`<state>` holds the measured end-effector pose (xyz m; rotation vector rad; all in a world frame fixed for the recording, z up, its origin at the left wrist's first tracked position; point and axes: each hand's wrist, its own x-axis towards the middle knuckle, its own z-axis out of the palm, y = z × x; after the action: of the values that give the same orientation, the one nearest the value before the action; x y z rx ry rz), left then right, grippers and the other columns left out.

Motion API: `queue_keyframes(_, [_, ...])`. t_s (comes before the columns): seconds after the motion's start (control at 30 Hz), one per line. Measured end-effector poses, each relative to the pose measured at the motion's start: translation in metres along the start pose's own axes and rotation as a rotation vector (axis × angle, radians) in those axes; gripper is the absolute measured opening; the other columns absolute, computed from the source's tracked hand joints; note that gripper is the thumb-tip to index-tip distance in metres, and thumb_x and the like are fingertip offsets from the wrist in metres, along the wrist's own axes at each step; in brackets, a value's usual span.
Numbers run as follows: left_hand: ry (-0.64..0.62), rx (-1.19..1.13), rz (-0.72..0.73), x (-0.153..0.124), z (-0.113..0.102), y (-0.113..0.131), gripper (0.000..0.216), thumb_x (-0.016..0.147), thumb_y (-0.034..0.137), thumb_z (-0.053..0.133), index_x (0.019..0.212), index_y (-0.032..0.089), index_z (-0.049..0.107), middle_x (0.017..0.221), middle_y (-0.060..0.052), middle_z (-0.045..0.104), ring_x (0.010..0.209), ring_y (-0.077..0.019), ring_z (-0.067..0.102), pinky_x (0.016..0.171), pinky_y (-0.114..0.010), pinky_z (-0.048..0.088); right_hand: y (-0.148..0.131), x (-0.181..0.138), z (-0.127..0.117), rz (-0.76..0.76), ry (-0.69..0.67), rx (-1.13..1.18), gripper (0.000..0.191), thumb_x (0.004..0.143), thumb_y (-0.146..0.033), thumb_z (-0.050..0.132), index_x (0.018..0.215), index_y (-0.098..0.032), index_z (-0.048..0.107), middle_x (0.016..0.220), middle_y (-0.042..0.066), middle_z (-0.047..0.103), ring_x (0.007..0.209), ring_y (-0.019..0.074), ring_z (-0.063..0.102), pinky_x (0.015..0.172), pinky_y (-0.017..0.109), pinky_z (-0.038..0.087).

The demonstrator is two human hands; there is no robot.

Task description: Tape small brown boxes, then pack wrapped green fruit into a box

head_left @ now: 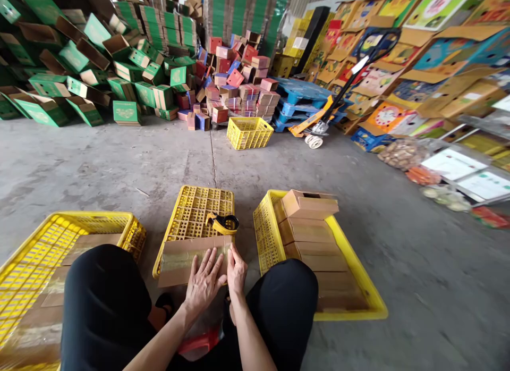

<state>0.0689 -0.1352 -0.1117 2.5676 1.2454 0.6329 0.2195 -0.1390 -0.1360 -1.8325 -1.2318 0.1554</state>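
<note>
A cardboard box (175,258) with a strip of clear tape along its top lies across an upturned yellow crate (199,206). My left hand (204,280) rests flat on the box, fingers spread over the tape. At the box's right end my right hand (236,270) is closed on the edge, its fingers pressed together. Beyond the box, a yellow and black tape dispenser (223,223) lies on the crate, touched by neither hand.
To the right, a yellow crate (261,238) holds several cardboard boxes (314,249); another crate (127,222) with boxes stands left. Farther off are a yellow crate (249,134), a pallet jack (319,118), blue pallets (298,92) and heaped green boxes (126,111).
</note>
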Motion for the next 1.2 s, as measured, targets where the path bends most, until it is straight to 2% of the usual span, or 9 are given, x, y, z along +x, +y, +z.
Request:
queue_keyframes(0.17, [-0.016,0.064,0.0,0.003,0.0,0.0,0.05,0.109,0.037,0.043,0.159,0.031,0.046,0.167,-0.006,0.04,0.152,-0.0292,0.043,0.126,-0.058,0.028,-0.006,-0.016,-0.009,-0.085,-0.006,-0.036,0.055,0.111,-0.046,0.037,0.134,-0.01,0.072,0.133,0.021,0.072,0.123,0.027,0.072,0.102,0.036,0.06])
queue_keyframes(0.5, [0.047,0.164,0.009,0.0,-0.004,0.005,0.052,0.109,0.032,0.044,0.161,0.03,0.043,0.167,-0.004,0.041,0.153,-0.025,0.042,0.124,-0.05,0.034,-0.007,-0.038,-0.029,-0.011,-0.102,-0.134,0.066,0.11,-0.052,0.027,0.134,-0.01,0.072,0.129,0.022,0.074,0.118,0.029,0.074,0.099,0.037,0.06])
queue_keyframes(0.7, [0.054,0.138,0.03,0.0,-0.002,-0.002,0.05,0.108,0.03,0.043,0.159,0.031,0.046,0.166,-0.003,0.043,0.152,-0.024,0.043,0.123,-0.048,0.035,-0.008,-0.029,-0.011,-0.093,-0.104,-0.271,0.073,0.11,-0.059,0.024,0.135,-0.011,0.071,0.14,0.023,0.068,0.136,0.0348,0.062,0.112,0.051,0.051])
queue_keyframes(0.87, [0.073,0.082,0.039,-0.003,-0.002,-0.015,0.05,0.11,0.029,0.041,0.159,0.026,0.045,0.162,-0.005,0.05,0.15,-0.0215,0.046,0.12,-0.043,0.041,-0.009,-0.019,0.001,-0.119,-0.126,-0.262,0.072,0.111,-0.058,0.019,0.136,-0.014,0.071,0.138,0.022,0.069,0.133,0.0309,0.065,0.11,0.047,0.053])
queue_keyframes(1.07, [0.148,0.008,-0.145,-0.021,-0.01,-0.049,0.05,0.11,0.036,0.04,0.159,0.025,0.046,0.16,-0.007,0.053,0.149,-0.025,0.048,0.12,-0.046,0.044,-0.009,-0.022,0.001,-0.125,-0.1,-0.267,0.076,0.11,-0.06,0.016,0.14,-0.013,0.067,0.143,0.021,0.066,0.136,0.0315,0.062,0.111,0.047,0.051])
queue_keyframes(1.2, [0.17,-0.178,-0.36,-0.045,-0.02,-0.083,0.054,0.109,0.045,0.041,0.16,0.028,0.044,0.165,-0.007,0.045,0.155,-0.0287,0.038,0.128,-0.054,0.03,-0.013,-0.021,0.001,-0.174,-0.051,-0.226,0.078,0.109,-0.062,0.017,0.139,-0.012,0.069,0.141,0.021,0.067,0.135,0.0328,0.062,0.111,0.047,0.052])
